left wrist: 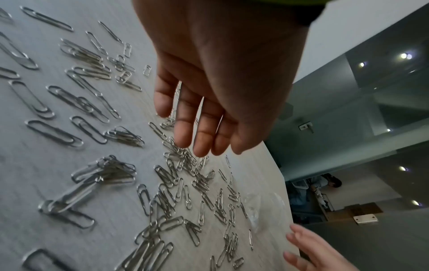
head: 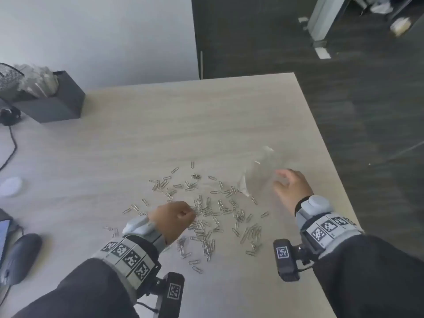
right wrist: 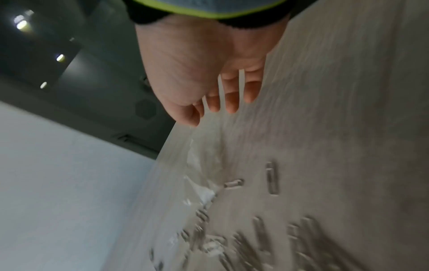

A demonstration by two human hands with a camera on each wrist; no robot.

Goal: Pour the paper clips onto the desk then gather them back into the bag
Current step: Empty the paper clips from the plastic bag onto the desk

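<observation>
Silver wire paper clips (head: 206,214) lie scattered in a loose patch on the pale wood-grain desk (head: 160,125), some clumped, some single. The clear plastic bag (head: 257,177) lies crumpled and empty at the patch's right edge, touching a few clips; thin, glossy film, hard to outline. The left hand (head: 174,216) sits over the near-left part of the patch, fingers relaxed and slightly parted, tips just above the clips. The right hand (head: 290,189) is beside the bag, fingers loosely spread, holding nothing. Far left: dark box (head: 57,99), black cable (head: 10,148), computer mouse (head: 20,258).
</observation>
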